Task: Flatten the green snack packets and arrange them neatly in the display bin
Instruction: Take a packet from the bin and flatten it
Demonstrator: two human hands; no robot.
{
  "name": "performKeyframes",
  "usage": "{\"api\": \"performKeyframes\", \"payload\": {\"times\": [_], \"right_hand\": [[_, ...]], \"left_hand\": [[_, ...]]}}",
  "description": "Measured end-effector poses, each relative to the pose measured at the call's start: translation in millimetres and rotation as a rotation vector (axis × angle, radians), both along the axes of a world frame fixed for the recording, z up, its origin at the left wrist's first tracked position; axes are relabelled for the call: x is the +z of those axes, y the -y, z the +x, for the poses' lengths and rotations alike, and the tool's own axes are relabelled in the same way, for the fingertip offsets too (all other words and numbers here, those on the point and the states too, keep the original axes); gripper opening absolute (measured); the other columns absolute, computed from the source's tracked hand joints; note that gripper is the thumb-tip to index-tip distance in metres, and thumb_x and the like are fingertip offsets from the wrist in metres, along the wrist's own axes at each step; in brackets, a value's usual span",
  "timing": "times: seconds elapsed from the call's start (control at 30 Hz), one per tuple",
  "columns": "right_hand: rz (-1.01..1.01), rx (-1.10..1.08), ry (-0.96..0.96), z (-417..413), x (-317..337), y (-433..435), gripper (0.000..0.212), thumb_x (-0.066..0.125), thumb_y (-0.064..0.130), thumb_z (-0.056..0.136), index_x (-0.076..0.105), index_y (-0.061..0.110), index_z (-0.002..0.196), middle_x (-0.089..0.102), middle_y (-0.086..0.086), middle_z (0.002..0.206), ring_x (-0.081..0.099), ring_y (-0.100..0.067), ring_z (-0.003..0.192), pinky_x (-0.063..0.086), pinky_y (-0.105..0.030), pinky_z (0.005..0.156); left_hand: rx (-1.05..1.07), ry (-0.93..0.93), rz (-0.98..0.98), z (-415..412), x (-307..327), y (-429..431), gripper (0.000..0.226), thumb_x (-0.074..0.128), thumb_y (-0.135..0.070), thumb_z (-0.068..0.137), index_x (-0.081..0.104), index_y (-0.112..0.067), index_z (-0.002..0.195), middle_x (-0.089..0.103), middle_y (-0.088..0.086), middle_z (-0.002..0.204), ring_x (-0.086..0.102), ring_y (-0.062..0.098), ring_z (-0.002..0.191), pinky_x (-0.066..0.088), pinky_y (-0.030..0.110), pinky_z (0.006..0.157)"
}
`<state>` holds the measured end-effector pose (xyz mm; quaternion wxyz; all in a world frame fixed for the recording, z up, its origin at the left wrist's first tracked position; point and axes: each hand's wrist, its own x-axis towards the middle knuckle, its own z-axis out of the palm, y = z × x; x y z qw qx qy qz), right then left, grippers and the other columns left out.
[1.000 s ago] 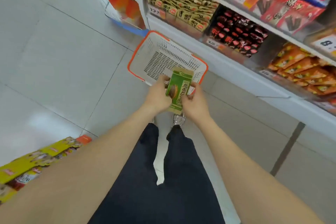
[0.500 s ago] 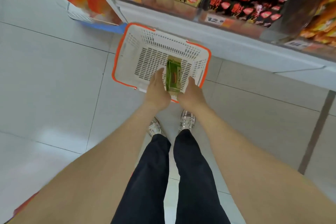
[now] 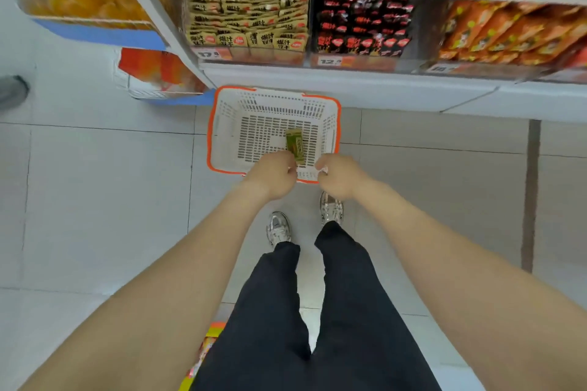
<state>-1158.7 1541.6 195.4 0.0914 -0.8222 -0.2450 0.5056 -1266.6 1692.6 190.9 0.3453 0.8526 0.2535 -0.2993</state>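
Observation:
One green snack packet (image 3: 295, 145) is low inside a white basket with an orange rim (image 3: 211, 136) that stands on the floor at the foot of the shelves. It shows narrow and tilted. My left hand (image 3: 272, 175) has its thumb and curled fingers at the packet's near end and pinches it. My right hand (image 3: 337, 178) hovers over the basket's near right corner, a short gap away from the packet, fingers loosely curled and holding nothing. Apart from this packet the basket floor is bare.
Shelves (image 3: 349, 86) run across the back with tan, black-red and orange snack packs. A blue-edged bin of orange packs (image 3: 95, 32) stands at far left. Colourful packs (image 3: 206, 349) lie by my left leg. My shoes (image 3: 279, 228) are just before the basket.
The packet went from chest height, held flat in both hands, down into the basket. My right hand has come off it and moved right. The camera tilted toward the shelves.

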Motion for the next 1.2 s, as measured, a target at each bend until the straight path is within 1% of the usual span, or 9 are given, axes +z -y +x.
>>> {"api": "performKeyframes", "payload": {"times": [0.07,0.2,0.33,0.47,0.6,0.73,0.93,1.07,1.2], "right_hand": [[0.029,-0.048,0.049,-9,34,14,0.039,0.047,0.013,0.105,0.059,0.009,0.142,0.059,-0.018,0.147,0.057,-0.038,0.129,0.049,-0.035,0.098],[0.076,-0.157,0.126,-43,98,64,0.025,0.046,0.014,0.101,0.063,0.01,0.117,0.069,-0.019,0.12,0.065,-0.04,0.102,0.052,-0.036,0.079],[0.08,-0.241,0.209,-77,148,145,0.042,0.048,0.014,0.099,0.054,0.017,0.14,0.071,-0.015,0.111,0.067,-0.038,0.096,0.058,-0.044,0.076],[0.139,-0.596,0.267,-97,180,240,0.035,0.056,0.025,0.099,0.057,0.022,0.134,0.071,-0.001,0.095,0.068,-0.024,0.087,0.059,-0.04,0.077],[0.189,-0.9,0.334,-101,198,338,0.033,0.06,0.034,0.099,0.06,0.028,0.131,0.071,0.006,0.1,0.069,-0.014,0.089,0.059,-0.036,0.079],[0.186,-1.094,0.366,-93,200,442,0.033,0.061,0.033,0.098,0.061,0.024,0.13,0.069,0.009,0.095,0.068,-0.016,0.091,0.058,-0.038,0.086],[0.143,-1.209,0.359,-70,209,610,0.037,0.057,0.026,0.102,0.059,0.018,0.138,0.07,-0.001,0.104,0.065,-0.02,0.098,0.053,-0.034,0.083],[0.132,-1.252,0.365,-50,217,701,0.035,0.055,0.023,0.104,0.058,0.017,0.138,0.07,0.0,0.102,0.065,-0.019,0.094,0.048,-0.032,0.075],[0.115,-1.288,0.375,-6,220,780,0.035,0.055,0.024,0.104,0.058,0.019,0.139,0.068,0.0,0.102,0.063,-0.019,0.093,0.047,-0.032,0.075]], "left_hand": [[-0.121,-0.008,0.067,-7,34,6,0.025,0.047,-0.017,0.105,0.067,-0.01,0.119,0.069,0.015,0.12,0.062,0.035,0.103,0.048,0.037,0.078],[-0.338,-0.001,0.226,-23,99,40,0.019,0.045,-0.02,0.104,0.062,-0.014,0.109,0.065,0.011,0.106,0.063,0.038,0.096,0.054,0.044,0.078],[-0.571,0.043,0.236,-20,145,97,0.013,0.046,-0.022,0.105,0.055,-0.016,0.098,0.069,0.012,0.108,0.066,0.038,0.093,0.058,0.048,0.08],[-0.611,0.133,0.092,5,181,174,0.026,0.048,-0.028,0.105,0.066,-0.016,0.119,0.071,0.01,0.116,0.067,0.034,0.105,0.058,0.046,0.085],[-0.711,0.222,-0.021,42,207,274,0.025,0.056,-0.028,0.1,0.071,-0.022,0.12,0.075,0.002,0.115,0.069,0.027,0.105,0.058,0.042,0.09],[-0.924,0.254,-0.05,90,220,396,0.024,0.056,-0.026,0.101,0.071,-0.019,0.118,0.075,0.003,0.111,0.07,0.027,0.102,0.057,0.042,0.089],[-1.153,0.278,-0.043,168,234,584,0.025,0.054,-0.027,0.104,0.069,-0.018,0.122,0.072,0.002,0.114,0.066,0.026,0.102,0.056,0.042,0.091],[-1.2,0.288,-0.059,206,245,679,0.024,0.052,-0.027,0.105,0.067,-0.018,0.122,0.071,0.0,0.112,0.068,0.023,0.098,0.059,0.046,0.088],[-1.233,0.282,-0.08,246,248,761,0.024,0.051,-0.028,0.107,0.066,-0.019,0.124,0.069,-0.002,0.113,0.068,0.02,0.093,0.062,0.047,0.084]]}}
